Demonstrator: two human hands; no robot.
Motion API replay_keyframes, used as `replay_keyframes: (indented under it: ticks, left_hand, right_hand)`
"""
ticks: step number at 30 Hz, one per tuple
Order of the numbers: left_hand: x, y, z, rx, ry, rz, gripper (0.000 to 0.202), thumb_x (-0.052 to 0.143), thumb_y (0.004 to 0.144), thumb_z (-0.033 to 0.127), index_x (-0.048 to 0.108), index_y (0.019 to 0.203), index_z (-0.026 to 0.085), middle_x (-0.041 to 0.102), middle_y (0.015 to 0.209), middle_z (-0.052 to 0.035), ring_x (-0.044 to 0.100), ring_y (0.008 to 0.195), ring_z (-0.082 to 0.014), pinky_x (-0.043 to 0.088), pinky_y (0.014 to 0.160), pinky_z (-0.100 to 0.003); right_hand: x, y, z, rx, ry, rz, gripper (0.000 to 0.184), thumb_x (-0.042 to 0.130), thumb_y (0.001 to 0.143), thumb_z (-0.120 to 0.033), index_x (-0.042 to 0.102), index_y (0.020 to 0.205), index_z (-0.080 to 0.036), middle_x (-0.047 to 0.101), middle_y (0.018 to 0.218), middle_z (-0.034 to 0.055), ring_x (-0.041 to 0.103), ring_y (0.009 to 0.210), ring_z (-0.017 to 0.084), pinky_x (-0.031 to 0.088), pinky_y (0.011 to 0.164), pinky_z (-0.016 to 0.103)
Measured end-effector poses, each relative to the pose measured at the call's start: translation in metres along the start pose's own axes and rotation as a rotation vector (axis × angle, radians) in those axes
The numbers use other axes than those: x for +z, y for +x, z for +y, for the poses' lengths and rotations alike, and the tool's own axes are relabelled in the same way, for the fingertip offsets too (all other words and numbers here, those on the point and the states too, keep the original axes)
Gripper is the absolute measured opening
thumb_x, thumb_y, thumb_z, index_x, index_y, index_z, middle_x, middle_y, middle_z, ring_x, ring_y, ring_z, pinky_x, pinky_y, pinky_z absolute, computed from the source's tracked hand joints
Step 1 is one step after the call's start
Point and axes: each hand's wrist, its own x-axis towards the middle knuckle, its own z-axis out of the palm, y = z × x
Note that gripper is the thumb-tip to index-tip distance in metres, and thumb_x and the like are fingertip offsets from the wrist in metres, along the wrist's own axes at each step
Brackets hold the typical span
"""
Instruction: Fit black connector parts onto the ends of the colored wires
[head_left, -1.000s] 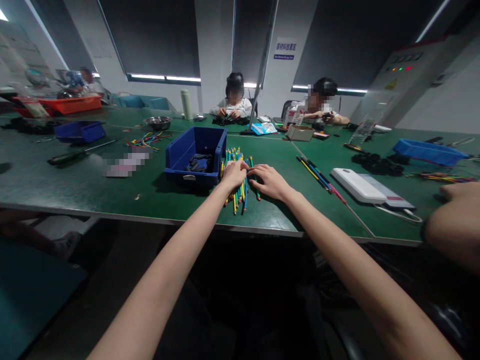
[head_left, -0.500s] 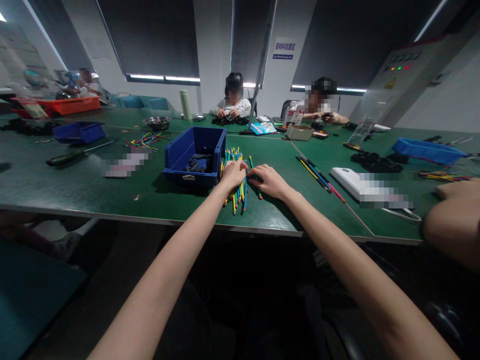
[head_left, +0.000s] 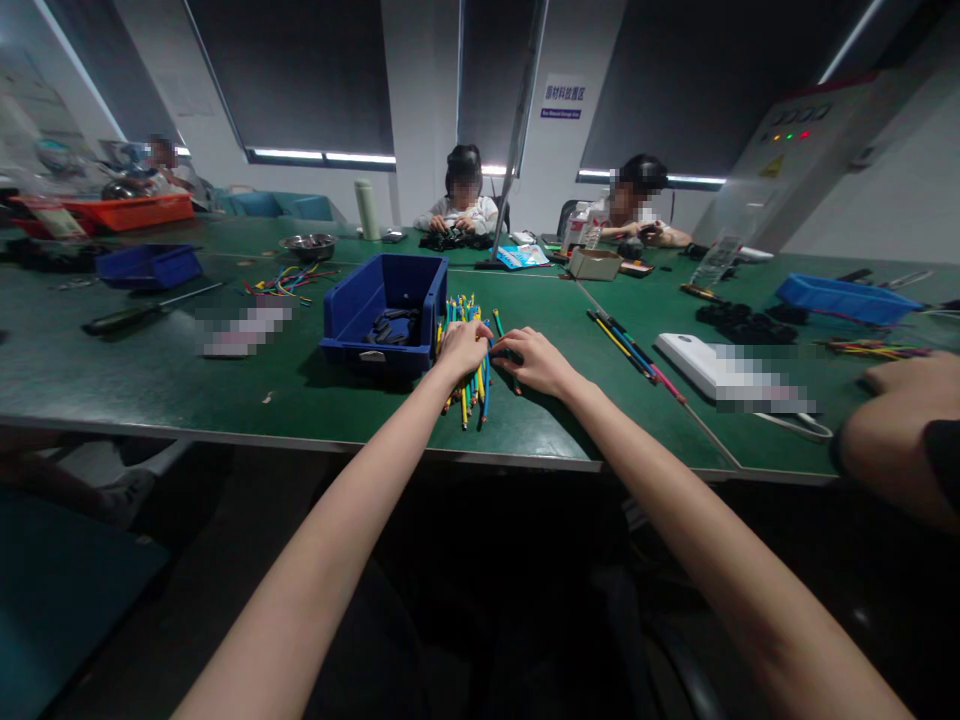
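A pile of short cut cables [head_left: 466, 385], yellow, green and blue with copper-coloured ends, lies on the table in front of me. My left hand [head_left: 463, 345] rests on the pile with its fingers curled round some of the cables. Just to the right, my right hand [head_left: 534, 360] has bent fingers over a single green cable [head_left: 498, 322], its thumb and fingertips close to my left hand. What the fingertips pinch is partly hidden. Left of the pile stands a deep blue bin [head_left: 346, 310] with small black parts [head_left: 394, 326] inside.
More cables [head_left: 624, 345] lie to the right, near a white device [head_left: 686, 360] with a cord. A screwdriver [head_left: 120, 322], a smaller blue bin [head_left: 150, 268] and a metal bowl [head_left: 309, 247] are left. Co-workers sit opposite; another person's arm [head_left: 900, 420] enters at right.
The view has shifted slightly, moving everything a little left. My right fingers have closed a bit over the green cable; my left hand stays on the pile.
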Motion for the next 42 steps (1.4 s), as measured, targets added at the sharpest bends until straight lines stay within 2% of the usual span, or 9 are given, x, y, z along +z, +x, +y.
replay_keyframes:
  ticks: [14, 20, 26, 31, 35, 39, 42]
  left_hand:
    - [-0.002, -0.002, 0.002, -0.009, 0.014, -0.008, 0.025, 0.048, 0.081, 0.02, 0.069, 0.094, 0.026, 0.07, 0.103, -0.0006, 0.055, 0.11, -0.0204, 0.043, 0.099, -0.033]
    - [-0.001, -0.001, 0.001, -0.002, 0.023, -0.007, 0.025, 0.049, 0.081, 0.021, 0.07, 0.094, 0.025, 0.071, 0.102, -0.0025, 0.055, 0.109, -0.0214, 0.043, 0.098, -0.034]
    - [-0.004, -0.002, 0.002, 0.019, 0.013, -0.015, 0.028, 0.049, 0.08, 0.021, 0.071, 0.096, 0.028, 0.071, 0.102, -0.0005, 0.055, 0.109, -0.0214, 0.042, 0.099, -0.034]
    - [-0.007, -0.005, 0.006, 0.031, 0.002, -0.039, 0.033, 0.052, 0.079, 0.021, 0.07, 0.106, 0.031, 0.071, 0.107, 0.0032, 0.054, 0.113, -0.0205, 0.04, 0.102, -0.033]
    - [-0.008, -0.007, 0.008, 0.037, 0.026, -0.053, 0.036, 0.054, 0.079, 0.022, 0.068, 0.111, 0.032, 0.069, 0.113, 0.0038, 0.051, 0.116, -0.0224, 0.039, 0.103, -0.034]
    - [-0.008, -0.006, 0.007, 0.047, 0.042, -0.041, 0.035, 0.052, 0.083, 0.027, 0.067, 0.114, 0.031, 0.069, 0.111, 0.0005, 0.051, 0.117, -0.0244, 0.039, 0.102, -0.035]
    - [-0.006, -0.004, 0.005, 0.06, 0.011, -0.023, 0.033, 0.047, 0.087, 0.029, 0.067, 0.113, 0.028, 0.07, 0.109, -0.0018, 0.054, 0.112, -0.0229, 0.04, 0.101, -0.034]
  right_hand:
    - [-0.001, 0.001, -0.002, 0.029, -0.048, 0.015, 0.021, 0.056, 0.085, -0.022, 0.073, 0.097, -0.022, 0.07, 0.095, 0.0068, 0.055, 0.092, 0.023, 0.041, 0.083, 0.037]
    - [-0.001, -0.001, -0.001, 0.073, 0.031, 0.068, 0.022, 0.058, 0.079, -0.016, 0.072, 0.097, -0.021, 0.07, 0.095, 0.0052, 0.059, 0.084, 0.019, 0.044, 0.078, 0.032]
    - [-0.002, 0.0, -0.001, 0.123, 0.121, 0.191, 0.023, 0.051, 0.082, -0.013, 0.069, 0.095, -0.019, 0.07, 0.094, 0.006, 0.064, 0.081, 0.018, 0.046, 0.075, 0.028]
    - [-0.008, 0.0, -0.004, 0.16, 0.113, 0.399, 0.024, 0.045, 0.086, -0.015, 0.067, 0.095, -0.019, 0.07, 0.093, 0.0067, 0.065, 0.086, 0.019, 0.048, 0.08, 0.031]
    - [-0.016, -0.004, -0.014, 0.075, 0.1, 0.49, 0.028, 0.04, 0.092, -0.019, 0.065, 0.104, -0.021, 0.068, 0.106, 0.0073, 0.063, 0.101, 0.019, 0.048, 0.092, 0.035]
    - [-0.02, -0.006, -0.023, -0.051, 0.083, 0.463, 0.033, 0.035, 0.094, -0.019, 0.064, 0.11, -0.022, 0.066, 0.114, 0.008, 0.059, 0.111, 0.018, 0.046, 0.099, 0.037]
    - [-0.019, -0.006, -0.022, -0.049, 0.076, 0.441, 0.033, 0.035, 0.095, -0.02, 0.063, 0.112, -0.022, 0.065, 0.116, 0.0084, 0.058, 0.112, 0.019, 0.046, 0.099, 0.039]
